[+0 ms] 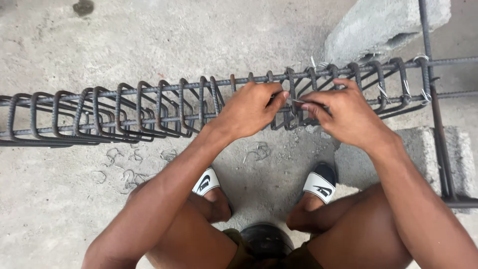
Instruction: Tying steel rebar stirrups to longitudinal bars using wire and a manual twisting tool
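A long cage of dark steel rebar [149,107] with several square stirrups lies across the concrete floor in front of me. My left hand [249,109] rests on the cage's near bar, its fingers closed around a stirrup. My right hand [343,112] is just to the right, pinching a thin piece of tie wire [298,101] between thumb and fingers at the same stirrup. The two hands almost touch. Stirrups at the right end [406,89] carry light-coloured wire ties.
A grey concrete block [383,22] stands behind the cage at upper right, another [438,154] under my right forearm. A rebar frame [440,134] runs down the right edge. Loose bent wire pieces [124,174] lie on the floor. My sandalled feet [318,184] are below the cage.
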